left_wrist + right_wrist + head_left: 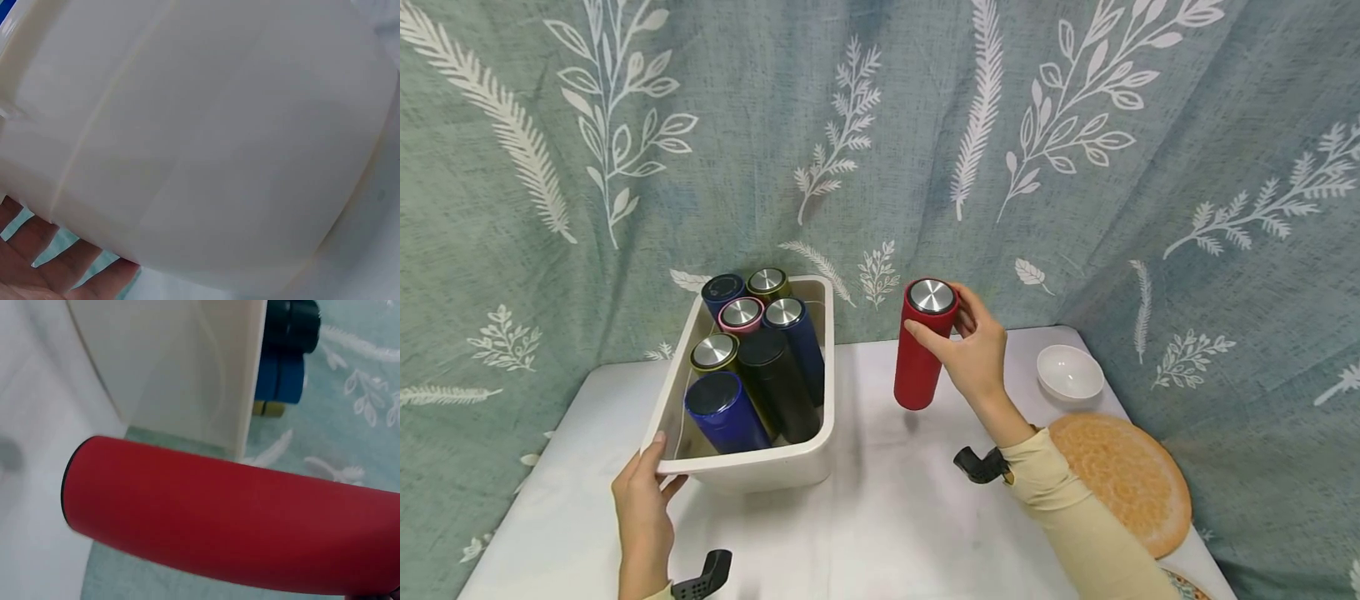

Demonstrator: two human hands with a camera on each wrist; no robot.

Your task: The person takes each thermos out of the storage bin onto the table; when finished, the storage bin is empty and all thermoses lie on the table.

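My right hand (976, 354) grips a red thermos flask (917, 367) near its silver-topped lid, with the thumb in front. The flask hangs nearly upright over the table, to the right of a white plastic bin (767, 475). In the right wrist view the red flask (231, 515) crosses the picture, the bin's wall behind it. My left hand (643, 512) holds the bin's near left corner by the rim. Several flasks stand or lean inside, among them a black flask (782, 387), a bright blue flask (726, 417) and a pink-rimmed flask (741, 314).
A white bowl (1070, 372) stands at the table's back right. In front of it lies a round tan mat (1123, 475), partly behind my right sleeve. A patterned edge (1186, 586) shows at the bottom right. Green leaf-print curtain (910, 150) hangs behind the white table (895, 517).
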